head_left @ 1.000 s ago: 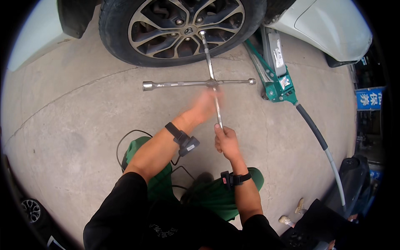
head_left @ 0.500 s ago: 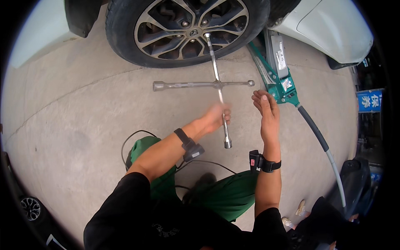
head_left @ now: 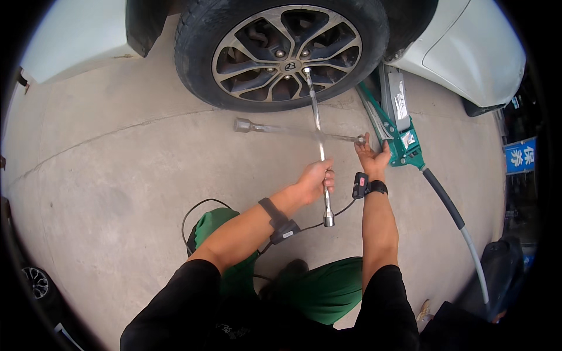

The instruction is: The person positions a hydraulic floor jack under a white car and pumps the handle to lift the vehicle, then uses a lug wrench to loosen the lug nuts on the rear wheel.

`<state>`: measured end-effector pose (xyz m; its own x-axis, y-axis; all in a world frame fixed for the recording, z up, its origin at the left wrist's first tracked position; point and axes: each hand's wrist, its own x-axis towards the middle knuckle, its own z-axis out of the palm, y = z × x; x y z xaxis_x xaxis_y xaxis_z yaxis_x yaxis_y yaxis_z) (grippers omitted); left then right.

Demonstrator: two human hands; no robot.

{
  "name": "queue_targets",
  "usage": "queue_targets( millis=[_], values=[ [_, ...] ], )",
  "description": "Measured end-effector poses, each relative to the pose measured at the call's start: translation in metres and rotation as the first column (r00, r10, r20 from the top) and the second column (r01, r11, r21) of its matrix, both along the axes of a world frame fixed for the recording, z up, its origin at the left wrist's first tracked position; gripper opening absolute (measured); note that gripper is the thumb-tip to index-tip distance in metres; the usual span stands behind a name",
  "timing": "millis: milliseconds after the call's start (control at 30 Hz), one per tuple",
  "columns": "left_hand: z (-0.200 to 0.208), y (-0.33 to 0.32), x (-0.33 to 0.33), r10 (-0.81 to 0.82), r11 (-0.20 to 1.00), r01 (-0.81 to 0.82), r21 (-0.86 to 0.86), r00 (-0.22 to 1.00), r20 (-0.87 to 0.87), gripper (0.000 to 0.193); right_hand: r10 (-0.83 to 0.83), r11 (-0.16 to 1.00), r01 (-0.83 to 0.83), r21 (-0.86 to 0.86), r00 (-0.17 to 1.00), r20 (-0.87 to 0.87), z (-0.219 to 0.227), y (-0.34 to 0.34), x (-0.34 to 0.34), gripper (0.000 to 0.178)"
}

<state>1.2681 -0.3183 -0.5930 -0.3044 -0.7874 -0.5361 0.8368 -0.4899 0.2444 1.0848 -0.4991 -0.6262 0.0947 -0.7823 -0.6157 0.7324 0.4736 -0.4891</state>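
Note:
A chrome cross-shaped lug wrench [head_left: 319, 134] stands out from a car wheel [head_left: 290, 66], one socket set on a lug nut beside the centre cap. My left hand [head_left: 318, 179] is wrapped round the shaft that points back toward me, between the crossing and the free socket. Just under the right end of the crossbar is my right hand [head_left: 373, 157], palm up, its fingers apart and touching or nearly touching that end. The crossbar is blurred and its larger socket [head_left: 243, 125] lies to the left.
A green floor jack [head_left: 404, 143] reaches under the white car body [head_left: 474, 47] right of the wheel, its long handle [head_left: 443, 196] slanting down to the right. A black cable [head_left: 202, 202] loops near my knees. Part of another person's foot [head_left: 424, 310] shows at lower right.
My right hand has gone from beside the wrench to the crossbar's right end, turning palm up. My left hand keeps its hold on the shaft. The whole view has shifted slightly.

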Motion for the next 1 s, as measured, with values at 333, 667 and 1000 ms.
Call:
queue_targets(
  millis=[333,667,1000],
  values=[
    [0.002,-0.01,-0.01,0.024,1.0,-0.025,-0.019,0.999,-0.049,0.028,0.259,0.962,-0.271,0.022,0.891,-0.372,0.034,0.056,-0.043,0.047],
    [0.039,0.005,0.02,-0.16,0.928,0.368,-0.066,0.55,0.82,0.051,0.831,0.555,-0.819,0.143,0.537,-0.147,0.076,0.192,0.026,0.047],
    [0.231,0.025,0.138,0.584,0.773,0.27,-0.574,-0.656,0.478,0.055,0.815,0.567,-0.811,0.144,0.528,-0.238,0.094,0.199,0.03,0.042]
  ],
)
